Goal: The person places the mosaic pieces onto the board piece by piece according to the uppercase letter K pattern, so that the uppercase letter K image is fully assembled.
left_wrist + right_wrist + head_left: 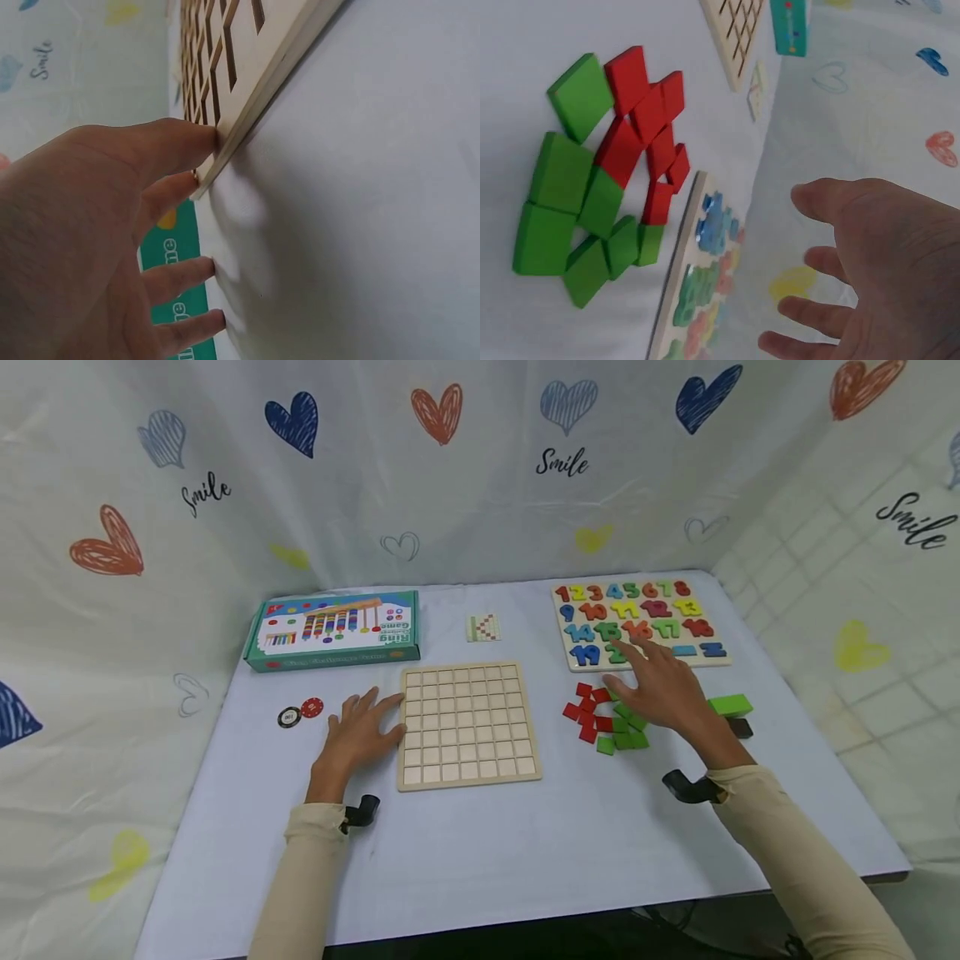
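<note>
A square wooden grid board (470, 783) lies mid-table, its recesses all bare wood. My left hand (357, 737) rests at its left edge, with thumb and index finger touching the rim in the left wrist view and the other fingers spread on the cloth. My right hand (660, 685) hovers with fingers extended, holding nothing, near the lower edge of the wooden number puzzle (645, 667). Below and left of that hand lie loose red square tiles (627, 79) and green square tiles (562, 172), partly hidden by the hand in the head view.
A green-edged game box (333, 631) sits back left. Black and red round chips (289, 717) lie left of my left hand. A small patterned card (483, 627) is behind the board. A green block (731, 705) and a black piece (740, 727) lie beside my right wrist.
</note>
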`<state>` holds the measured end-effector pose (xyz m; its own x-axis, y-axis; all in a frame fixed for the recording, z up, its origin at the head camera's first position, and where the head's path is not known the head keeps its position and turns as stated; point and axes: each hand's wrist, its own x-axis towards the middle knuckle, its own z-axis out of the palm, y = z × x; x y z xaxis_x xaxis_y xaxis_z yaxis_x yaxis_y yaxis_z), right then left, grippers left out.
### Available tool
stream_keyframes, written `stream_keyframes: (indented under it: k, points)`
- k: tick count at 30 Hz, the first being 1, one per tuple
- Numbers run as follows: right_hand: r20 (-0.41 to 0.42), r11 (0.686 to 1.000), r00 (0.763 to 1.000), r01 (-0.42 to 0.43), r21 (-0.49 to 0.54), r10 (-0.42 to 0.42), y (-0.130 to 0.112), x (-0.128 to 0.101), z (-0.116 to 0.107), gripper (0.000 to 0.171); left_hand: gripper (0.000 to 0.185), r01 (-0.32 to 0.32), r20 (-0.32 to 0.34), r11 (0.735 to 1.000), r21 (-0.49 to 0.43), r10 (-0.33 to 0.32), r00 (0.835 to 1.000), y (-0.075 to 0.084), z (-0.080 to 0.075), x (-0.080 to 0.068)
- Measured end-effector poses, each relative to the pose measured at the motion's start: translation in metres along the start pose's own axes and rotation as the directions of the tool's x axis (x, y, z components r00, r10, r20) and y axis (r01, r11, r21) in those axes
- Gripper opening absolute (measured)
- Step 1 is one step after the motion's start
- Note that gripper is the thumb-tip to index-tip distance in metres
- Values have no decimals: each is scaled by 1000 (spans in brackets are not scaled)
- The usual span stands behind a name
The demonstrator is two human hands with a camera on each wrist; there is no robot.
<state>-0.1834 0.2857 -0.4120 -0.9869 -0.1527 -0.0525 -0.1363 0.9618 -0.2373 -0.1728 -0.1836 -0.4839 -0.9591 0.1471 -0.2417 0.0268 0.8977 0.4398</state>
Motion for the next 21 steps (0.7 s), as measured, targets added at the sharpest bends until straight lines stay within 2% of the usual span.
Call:
stream_keyframes:
  k: [8,17,21]
  points:
    - [179,998,983,-45,45,36,20,6,18,69,63,10,8,1000,6,-10,1000,3,0,1]
    - [152,999,988,-28,42,21,35,16,35,46,62,23,-5,1000,21,-23,1000,4,-3,1]
    - [158,998,987,-38,51,30,40,17,38,43,63,32,17,999,29,-33,999,5,1,1]
